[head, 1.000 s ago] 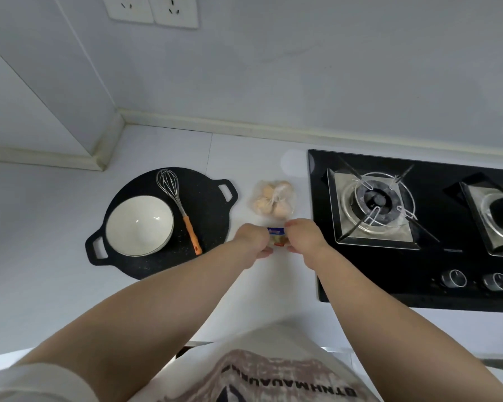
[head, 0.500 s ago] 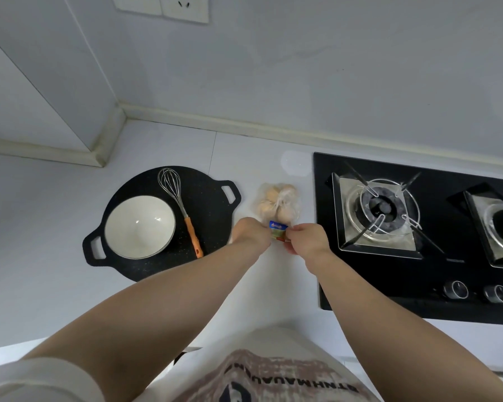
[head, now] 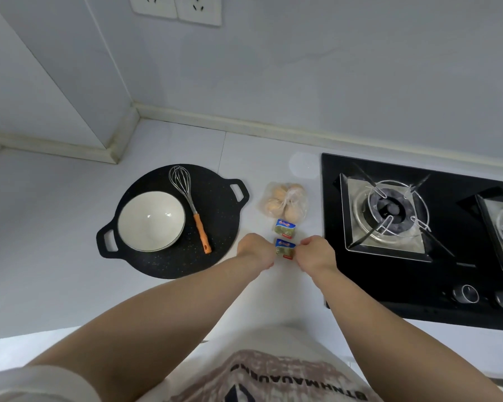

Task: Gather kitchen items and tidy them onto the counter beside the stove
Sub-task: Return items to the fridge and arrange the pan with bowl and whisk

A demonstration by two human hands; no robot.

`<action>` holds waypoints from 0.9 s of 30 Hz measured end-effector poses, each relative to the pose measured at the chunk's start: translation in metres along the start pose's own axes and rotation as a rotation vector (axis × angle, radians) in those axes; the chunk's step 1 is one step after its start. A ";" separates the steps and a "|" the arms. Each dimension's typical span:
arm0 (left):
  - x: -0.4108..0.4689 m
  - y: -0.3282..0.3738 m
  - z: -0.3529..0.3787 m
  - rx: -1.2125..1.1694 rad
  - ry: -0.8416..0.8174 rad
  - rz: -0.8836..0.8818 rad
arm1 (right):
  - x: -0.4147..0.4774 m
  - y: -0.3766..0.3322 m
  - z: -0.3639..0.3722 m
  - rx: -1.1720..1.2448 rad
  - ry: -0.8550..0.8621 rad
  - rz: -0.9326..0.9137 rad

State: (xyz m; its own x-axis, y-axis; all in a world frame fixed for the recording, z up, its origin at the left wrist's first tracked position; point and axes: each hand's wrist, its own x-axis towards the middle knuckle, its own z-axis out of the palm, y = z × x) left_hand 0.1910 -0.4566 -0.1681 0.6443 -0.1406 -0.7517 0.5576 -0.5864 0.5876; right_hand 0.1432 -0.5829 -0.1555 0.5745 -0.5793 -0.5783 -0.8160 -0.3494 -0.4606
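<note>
Two small foil packets with blue tops lie on the white counter [head: 259, 158] left of the stove [head: 389, 280]. The far packet [head: 285, 228] lies free, just in front of a clear bag of eggs [head: 283, 203]. The near packet [head: 285, 248] sits between my hands. My left hand [head: 254, 250] touches its left side with curled fingers. My right hand [head: 315, 253] pinches its right side. My fingertips are mostly hidden behind the backs of my hands.
A black two-handled griddle pan [head: 215, 256] lies at the left, holding a white bowl [head: 151, 221] and a whisk [head: 186, 195] with an orange handle. The stove's burner [head: 389, 210] and knobs [head: 466, 293] are at the right. Walls close the back and left.
One packet now lies alone by the egg bag. My hands have drawn back a little toward me with the second packet between them.
</note>
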 end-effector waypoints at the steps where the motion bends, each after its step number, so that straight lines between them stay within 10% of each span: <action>1: -0.004 0.003 -0.005 0.075 0.015 0.057 | -0.003 -0.001 -0.001 -0.037 0.022 -0.020; 10: -0.057 0.014 -0.133 0.670 0.336 0.664 | -0.033 -0.054 0.039 -0.200 -0.030 -0.423; 14: -0.053 -0.009 -0.188 1.094 0.431 0.433 | -0.049 -0.082 0.063 -0.279 -0.105 -0.585; 19: -0.034 -0.041 -0.216 1.032 0.305 0.116 | -0.063 -0.102 0.086 -0.353 -0.187 -0.634; 27: -0.032 -0.052 -0.207 0.973 0.379 0.183 | -0.068 -0.111 0.106 -0.446 -0.249 -0.568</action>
State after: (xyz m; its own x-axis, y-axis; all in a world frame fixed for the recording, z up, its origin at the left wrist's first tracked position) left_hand 0.2500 -0.2564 -0.1124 0.8908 -0.1313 -0.4350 -0.1153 -0.9913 0.0632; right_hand 0.2017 -0.4264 -0.1366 0.8681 -0.0573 -0.4930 -0.3094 -0.8393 -0.4471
